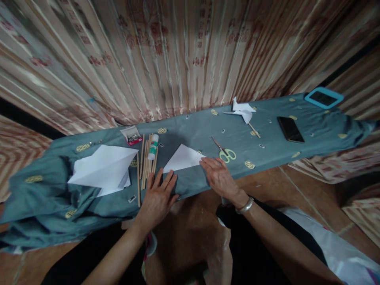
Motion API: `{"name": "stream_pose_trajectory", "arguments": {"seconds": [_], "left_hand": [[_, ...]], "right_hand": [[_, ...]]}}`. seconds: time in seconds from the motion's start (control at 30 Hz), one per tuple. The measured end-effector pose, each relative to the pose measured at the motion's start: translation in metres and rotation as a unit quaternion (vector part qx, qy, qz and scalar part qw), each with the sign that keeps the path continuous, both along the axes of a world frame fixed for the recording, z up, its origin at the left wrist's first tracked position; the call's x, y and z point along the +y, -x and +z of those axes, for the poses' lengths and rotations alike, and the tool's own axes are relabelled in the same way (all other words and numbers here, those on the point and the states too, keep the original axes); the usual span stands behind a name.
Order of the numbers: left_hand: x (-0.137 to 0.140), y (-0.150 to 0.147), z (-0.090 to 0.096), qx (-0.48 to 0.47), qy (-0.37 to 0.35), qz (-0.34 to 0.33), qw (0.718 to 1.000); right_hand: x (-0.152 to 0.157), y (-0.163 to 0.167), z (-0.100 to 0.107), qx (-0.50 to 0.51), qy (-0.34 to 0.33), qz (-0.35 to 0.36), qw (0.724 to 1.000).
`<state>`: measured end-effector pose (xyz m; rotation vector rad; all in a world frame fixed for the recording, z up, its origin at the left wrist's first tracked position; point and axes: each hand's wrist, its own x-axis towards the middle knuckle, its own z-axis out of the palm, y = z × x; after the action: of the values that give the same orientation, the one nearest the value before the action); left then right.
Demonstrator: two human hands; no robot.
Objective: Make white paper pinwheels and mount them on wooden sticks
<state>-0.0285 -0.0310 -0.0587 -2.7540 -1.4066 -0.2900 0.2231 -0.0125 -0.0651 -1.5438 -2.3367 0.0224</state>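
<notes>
A white sheet of paper folded into a triangle (184, 158) lies flat on the cloth in front of me. My left hand (159, 194) rests at its left corner, fingers spread and stretched out. At the right corner, my right hand (218, 176) presses down with its fingers extended and close together. Green-handled scissors (227, 154) lie just beyond the right hand, blades pointing away. Left of the triangle is a bundle of wooden sticks (145, 158) with a glue stick (153, 147) on top. Behind them sits a small open box of metal pins (132, 135).
Loose white paper sheets (102, 166) are stacked at the left. A paper pinwheel (242, 112) on a stick lies toward the back right, near a dark phone (290, 129) and a blue-framed tablet (324, 97). Green cloth (192, 126) covers the narrow table; curtains (178, 59) hang behind.
</notes>
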Motion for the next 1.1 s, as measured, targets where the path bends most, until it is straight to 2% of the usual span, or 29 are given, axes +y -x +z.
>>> {"name": "stream_pose_trajectory", "arguments": {"seconds": [0.23,0.33,0.4,0.5,0.6,0.67,0.9,1.1], "left_hand": [[0.004,-0.005,0.008,-0.005,0.005,0.01,1.0],[-0.001,-0.017,0.014,-0.012,0.021,-0.006,1.0],[-0.007,-0.027,0.016,-0.027,0.037,-0.037,0.998],[-0.013,-0.04,0.018,-0.055,0.054,-0.085,0.993],[-0.01,-0.046,0.018,-0.083,0.049,-0.097,0.991],[-0.004,-0.046,0.017,-0.097,0.041,-0.089,0.99],[0.02,-0.034,0.018,-0.11,0.023,-0.006,0.994],[0.024,-0.036,0.012,-0.104,0.021,0.001,0.994]], "right_hand": [[0.024,-0.057,0.0,-0.059,-0.023,-0.171,0.983],[0.035,-0.069,0.003,-0.053,-0.039,-0.223,0.973],[0.037,-0.063,0.007,-0.02,-0.045,-0.211,0.976],[0.034,-0.039,0.013,0.062,-0.036,-0.137,0.988],[0.026,-0.01,0.016,0.125,0.002,-0.065,0.99],[0.021,0.006,0.016,0.125,0.016,-0.047,0.991],[0.013,0.038,0.016,0.048,0.023,-0.086,0.995],[0.012,0.045,0.013,0.047,0.034,-0.096,0.994]]}}
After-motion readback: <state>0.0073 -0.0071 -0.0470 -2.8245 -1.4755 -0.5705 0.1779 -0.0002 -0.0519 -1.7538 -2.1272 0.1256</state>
